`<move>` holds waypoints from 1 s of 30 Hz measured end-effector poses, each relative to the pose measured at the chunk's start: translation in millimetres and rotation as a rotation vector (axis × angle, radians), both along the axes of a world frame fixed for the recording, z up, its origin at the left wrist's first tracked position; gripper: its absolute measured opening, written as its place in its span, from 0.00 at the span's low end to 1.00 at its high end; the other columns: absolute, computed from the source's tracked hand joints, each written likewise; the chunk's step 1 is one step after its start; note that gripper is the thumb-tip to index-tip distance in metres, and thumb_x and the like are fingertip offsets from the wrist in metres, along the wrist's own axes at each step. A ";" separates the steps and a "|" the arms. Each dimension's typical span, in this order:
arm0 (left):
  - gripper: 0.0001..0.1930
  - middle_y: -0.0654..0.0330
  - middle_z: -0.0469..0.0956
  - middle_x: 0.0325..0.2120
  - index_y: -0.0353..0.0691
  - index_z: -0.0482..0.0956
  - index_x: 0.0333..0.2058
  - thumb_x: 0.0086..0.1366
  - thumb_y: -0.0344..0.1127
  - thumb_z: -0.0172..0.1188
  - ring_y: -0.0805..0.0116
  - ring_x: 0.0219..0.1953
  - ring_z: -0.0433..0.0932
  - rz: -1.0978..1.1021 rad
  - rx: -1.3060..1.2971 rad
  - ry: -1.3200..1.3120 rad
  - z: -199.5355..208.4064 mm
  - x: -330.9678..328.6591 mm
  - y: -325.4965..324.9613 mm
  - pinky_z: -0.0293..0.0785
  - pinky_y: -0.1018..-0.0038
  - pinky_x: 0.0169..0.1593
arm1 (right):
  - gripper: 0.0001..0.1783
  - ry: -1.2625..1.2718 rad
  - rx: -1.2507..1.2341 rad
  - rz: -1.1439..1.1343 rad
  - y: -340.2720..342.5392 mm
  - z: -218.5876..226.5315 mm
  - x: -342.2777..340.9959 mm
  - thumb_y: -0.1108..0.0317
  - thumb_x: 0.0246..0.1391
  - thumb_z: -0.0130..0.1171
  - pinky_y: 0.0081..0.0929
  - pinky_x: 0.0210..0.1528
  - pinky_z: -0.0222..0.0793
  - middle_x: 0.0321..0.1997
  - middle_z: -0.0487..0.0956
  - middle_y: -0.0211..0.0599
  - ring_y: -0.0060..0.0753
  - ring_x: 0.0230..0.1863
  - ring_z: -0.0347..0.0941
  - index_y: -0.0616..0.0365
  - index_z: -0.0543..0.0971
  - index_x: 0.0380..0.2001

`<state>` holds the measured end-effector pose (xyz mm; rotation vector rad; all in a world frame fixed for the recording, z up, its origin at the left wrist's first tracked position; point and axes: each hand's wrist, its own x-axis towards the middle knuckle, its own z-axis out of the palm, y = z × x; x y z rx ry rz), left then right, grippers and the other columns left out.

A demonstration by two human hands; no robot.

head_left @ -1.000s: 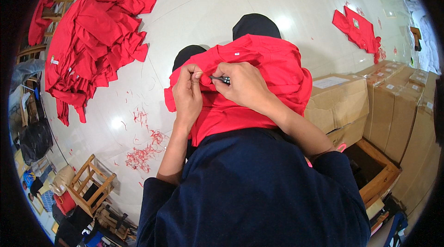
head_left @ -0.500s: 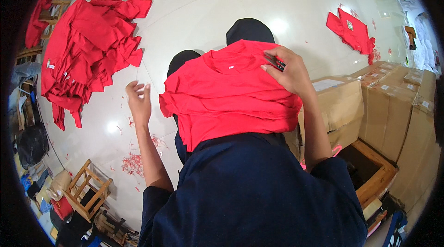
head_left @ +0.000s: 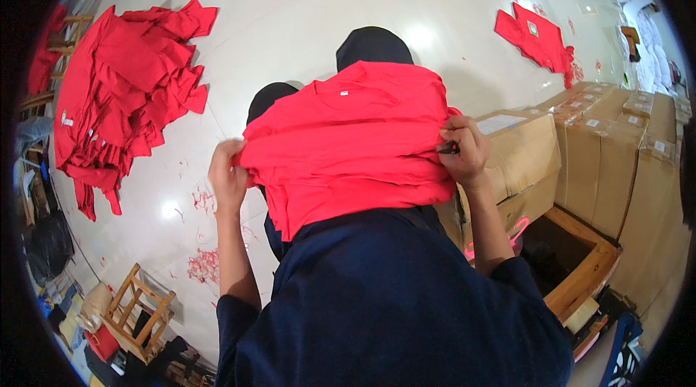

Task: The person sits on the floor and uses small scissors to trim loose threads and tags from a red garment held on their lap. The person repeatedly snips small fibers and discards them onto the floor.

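A red T-shirt (head_left: 341, 144) lies bunched in cross folds over my lap, its neckline and small white label toward the far side. At its left edge, my left hand (head_left: 228, 169) pinches the fabric between thumb and fingers. My right hand (head_left: 467, 151) is closed at the opposite edge, gripping the cloth there. Tucked in that same hand is a small dark tool that looks like thread snips (head_left: 449, 148), mostly hidden by the fingers.
Left on the floor is a heap of red shirts (head_left: 138, 82). Another red shirt (head_left: 533, 39) lies far right. Cardboard boxes (head_left: 609, 148) stand right, beside a wooden frame (head_left: 580, 271). Red thread scraps (head_left: 203, 265) and a wooden stool (head_left: 141, 307) are at the lower left.
My left hand has come in from beside the shirt and taken its left edge. My right hand has moved down from the neckline to the right edge, and the neckline now lies flatter.
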<state>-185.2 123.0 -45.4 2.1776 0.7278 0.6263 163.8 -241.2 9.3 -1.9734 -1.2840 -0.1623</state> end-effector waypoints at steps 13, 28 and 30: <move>0.10 0.47 0.84 0.45 0.31 0.82 0.44 0.63 0.21 0.64 0.47 0.47 0.85 -0.262 0.076 0.103 57.8 -22.3 -25.8 0.82 0.59 0.55 | 0.21 0.117 -0.086 -0.008 -24.9 3.8 -25.5 0.79 0.34 0.78 0.37 0.35 0.81 0.40 0.84 0.43 0.46 0.36 0.86 0.57 0.82 0.36; 0.07 0.52 0.85 0.41 0.33 0.84 0.42 0.73 0.32 0.70 0.54 0.47 0.85 -0.545 -0.406 0.349 94.8 49.1 -44.7 0.79 0.63 0.54 | 0.22 0.411 -0.436 0.133 -23.7 48.2 -30.4 0.76 0.43 0.78 0.38 0.36 0.80 0.41 0.82 0.36 0.45 0.36 0.85 0.50 0.86 0.45; 0.07 0.52 0.85 0.41 0.33 0.84 0.42 0.74 0.31 0.70 0.53 0.47 0.85 -0.455 -0.418 0.224 91.7 49.8 -35.3 0.80 0.63 0.54 | 0.21 0.455 -0.440 0.150 -19.9 51.4 -22.6 0.76 0.45 0.78 0.38 0.37 0.80 0.41 0.81 0.37 0.45 0.37 0.85 0.51 0.86 0.45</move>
